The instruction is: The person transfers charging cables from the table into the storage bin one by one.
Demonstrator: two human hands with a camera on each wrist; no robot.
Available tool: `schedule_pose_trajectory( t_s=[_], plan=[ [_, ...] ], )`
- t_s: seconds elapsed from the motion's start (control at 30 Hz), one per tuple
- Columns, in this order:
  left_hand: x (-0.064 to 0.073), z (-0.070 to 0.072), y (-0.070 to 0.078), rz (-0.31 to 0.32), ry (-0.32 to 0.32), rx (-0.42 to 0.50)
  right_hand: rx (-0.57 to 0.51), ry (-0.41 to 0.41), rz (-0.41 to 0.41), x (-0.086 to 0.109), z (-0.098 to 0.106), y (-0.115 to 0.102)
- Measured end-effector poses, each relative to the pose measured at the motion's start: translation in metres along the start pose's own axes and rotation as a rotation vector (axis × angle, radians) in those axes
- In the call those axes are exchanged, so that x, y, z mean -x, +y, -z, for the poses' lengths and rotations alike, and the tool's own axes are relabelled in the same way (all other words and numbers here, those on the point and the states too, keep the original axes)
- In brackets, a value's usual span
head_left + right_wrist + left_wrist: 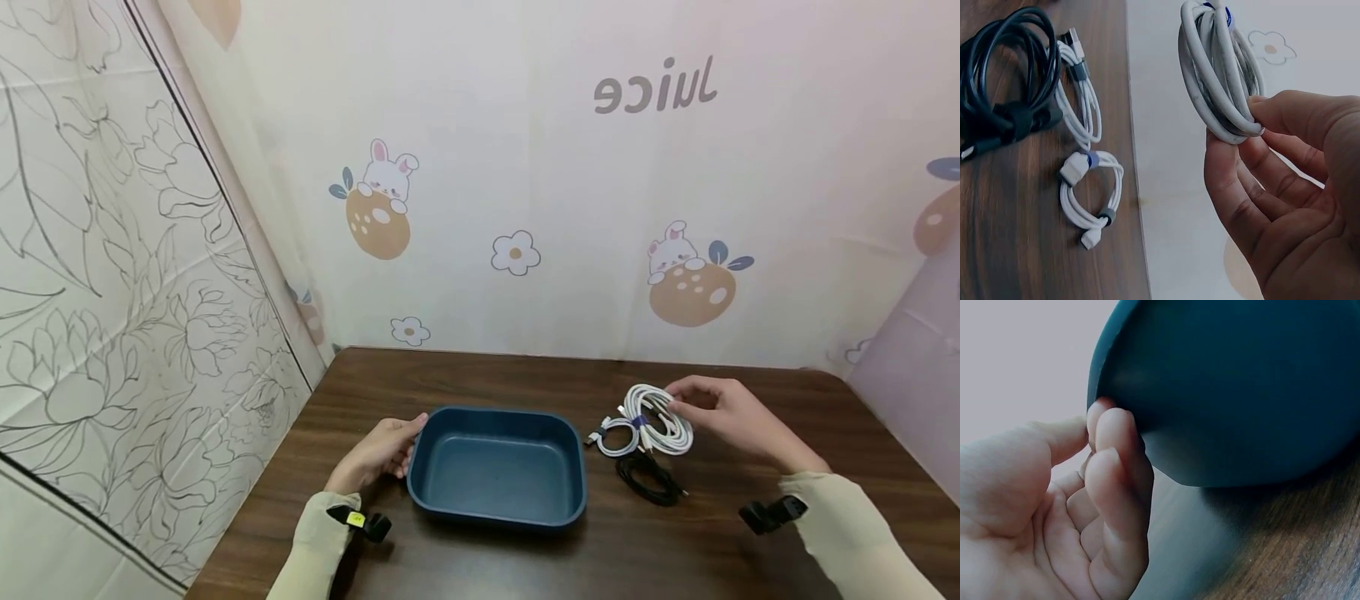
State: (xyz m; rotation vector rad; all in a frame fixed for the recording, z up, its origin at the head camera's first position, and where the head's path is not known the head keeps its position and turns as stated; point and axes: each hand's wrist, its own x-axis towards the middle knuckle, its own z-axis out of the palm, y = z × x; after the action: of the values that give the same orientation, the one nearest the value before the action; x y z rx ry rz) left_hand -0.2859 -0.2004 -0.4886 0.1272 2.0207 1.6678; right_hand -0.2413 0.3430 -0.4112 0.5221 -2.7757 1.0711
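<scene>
White coil [1210, 94] pinched in my right grip [722, 408], black coil [1019, 122] left of it, tray [495, 479] pinched in my left grip [384, 451]

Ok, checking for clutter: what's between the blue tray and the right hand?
The head view shows a small white cable coil nearest the blue tray, a black cable coil, then the large white cable coil the right hand pinches.
</scene>
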Motion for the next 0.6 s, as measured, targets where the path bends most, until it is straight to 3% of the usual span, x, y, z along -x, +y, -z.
schedule_pose_trajectory(
  t_s=[0.43,0.6],
  plan=[
    [-0.001,-0.001,0.001,-0.004,-0.012,-0.004,-0.079,-0.063,0.016,-0.018,-0.008,-0.019],
    [-0.002,-0.001,-0.001,-0.006,-0.014,-0.005,-0.06,-0.064,0.044,-0.027,-0.011,-0.028]
  ],
)
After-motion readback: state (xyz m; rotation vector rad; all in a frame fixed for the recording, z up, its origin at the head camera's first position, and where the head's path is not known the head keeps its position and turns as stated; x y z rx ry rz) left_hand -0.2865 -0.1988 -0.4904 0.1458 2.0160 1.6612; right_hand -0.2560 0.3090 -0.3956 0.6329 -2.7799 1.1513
